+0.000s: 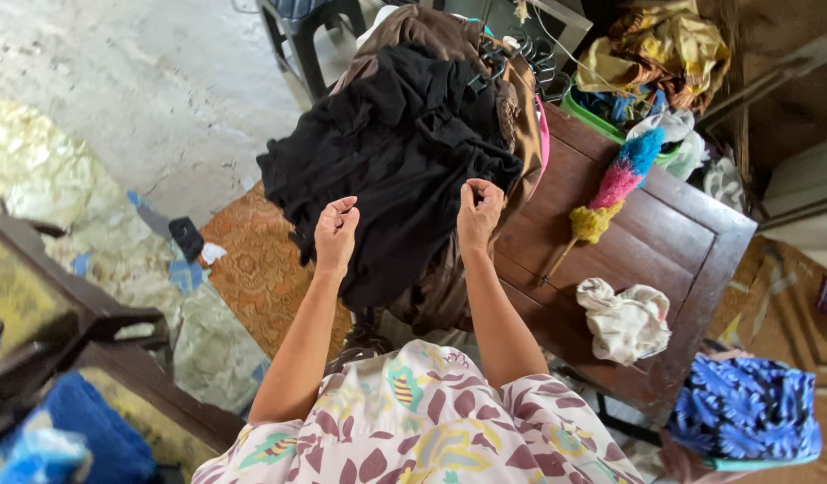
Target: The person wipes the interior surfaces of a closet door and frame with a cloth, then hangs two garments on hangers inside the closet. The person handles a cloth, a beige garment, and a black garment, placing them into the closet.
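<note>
Head camera footage, read from left to right, begins with a dark wooden chair frame with a yellowish patterned seat [46,305] at the left edge, beside which a blue towelling cloth [90,435] is bunched at the bottom corner, apparently set aside out of the working space. Further in, an orange-brown patterned mat [252,260] is spread over the pale concrete floor [144,81], and a small black object [186,237] is left lying just beside its left edge. At the centre, a black, soft, crumpled fabric garment [395,152] is draped over a heap of brown satin clothing [431,287] on hangers, piled at the near corner of a dark brown wooden table [673,233]; the heap is placed there so that the top piece can be reached from the front. The left hand [335,235] is closed in a pinch on the lower left edge of the black garment, and the right hand [478,213] is likewise clenched on its edge a little to the right, so that the cloth is held between the two grips and hangs down from the pile. On the bare tabletop to the right, a feather duster with blue, pink and yellow tufts [615,184] is laid diagonally, and a crumpled cream rag [624,321] is dropped near the front edge. Behind these, a green plastic basket [601,121] is filled with yellow and mixed fabrics, while a blue floral bag [745,412] is stood at the lower right.
</note>
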